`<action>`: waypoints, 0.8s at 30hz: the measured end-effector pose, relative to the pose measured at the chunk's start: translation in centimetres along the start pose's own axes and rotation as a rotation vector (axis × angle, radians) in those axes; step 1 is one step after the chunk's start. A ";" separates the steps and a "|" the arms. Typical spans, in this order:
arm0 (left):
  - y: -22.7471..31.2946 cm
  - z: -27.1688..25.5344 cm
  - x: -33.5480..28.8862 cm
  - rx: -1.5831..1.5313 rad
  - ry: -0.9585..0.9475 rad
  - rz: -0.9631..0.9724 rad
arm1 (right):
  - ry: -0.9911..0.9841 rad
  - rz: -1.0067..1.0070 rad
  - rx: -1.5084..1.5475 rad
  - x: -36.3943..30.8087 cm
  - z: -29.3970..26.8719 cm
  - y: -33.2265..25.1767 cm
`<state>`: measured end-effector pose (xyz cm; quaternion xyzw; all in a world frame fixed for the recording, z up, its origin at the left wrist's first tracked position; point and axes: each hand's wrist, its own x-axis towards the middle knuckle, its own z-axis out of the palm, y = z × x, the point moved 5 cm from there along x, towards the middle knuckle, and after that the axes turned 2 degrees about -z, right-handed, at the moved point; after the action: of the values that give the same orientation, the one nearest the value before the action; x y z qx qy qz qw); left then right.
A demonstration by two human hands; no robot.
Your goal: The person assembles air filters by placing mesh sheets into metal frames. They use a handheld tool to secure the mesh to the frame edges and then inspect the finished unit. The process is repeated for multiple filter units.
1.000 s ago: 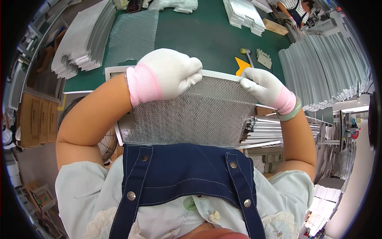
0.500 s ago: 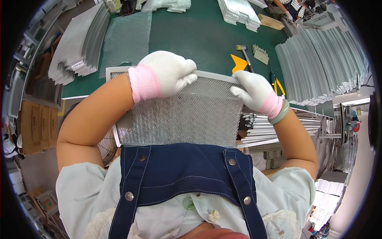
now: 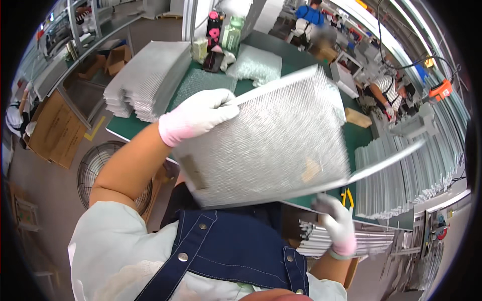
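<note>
I have the white-gloved left hand (image 3: 201,115) pinching the silvery rectangular mesh panel (image 3: 271,145), tilted above the green surface's (image 3: 127,128) near edge. The blurred white-gloved right hand (image 3: 337,220): I can't tell its grip. One-sided support could swing the jutting white strip (image 3: 386,163) into the pale-grey stack (image 3: 394,188).

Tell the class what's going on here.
The person's white-gloved left hand grips a silver mesh panel by its upper left part, holding it tilted, partly over a green table. A pale strip juts out at its lower right. The right hand is below the panel; blur hides whether it touches.
</note>
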<state>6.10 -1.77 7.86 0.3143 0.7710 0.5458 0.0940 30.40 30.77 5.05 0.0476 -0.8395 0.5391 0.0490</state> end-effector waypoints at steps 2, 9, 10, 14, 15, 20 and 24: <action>2.0 0.4 0.0 -0.147 0.146 0.130 | 0.099 -0.197 0.189 4.9 2.9 0.9; 1.6 4.4 3.7 -0.356 -0.180 0.217 | 0.239 -0.324 0.606 14.2 -0.1 0.0; -0.3 5.1 4.6 -0.412 -0.205 0.198 | 0.228 -0.252 0.575 14.5 -0.1 1.7; -4.7 8.8 3.2 -0.677 -0.229 0.082 | 0.221 -0.093 0.533 14.8 1.2 7.0; -5.1 9.1 3.0 -0.704 -0.213 0.081 | 0.233 -0.093 0.565 14.6 1.3 7.7; -4.6 9.3 3.9 -0.433 -0.233 -0.021 | 0.272 -0.009 0.581 14.0 0.8 9.2; -4.3 9.2 4.3 -0.342 -0.241 0.043 | 0.286 -0.055 0.556 13.8 0.7 9.4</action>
<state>5.60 7.07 1.24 0.3734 0.6434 0.6291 0.2257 15.45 33.66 -1.81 0.0055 -0.6429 0.7477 0.1660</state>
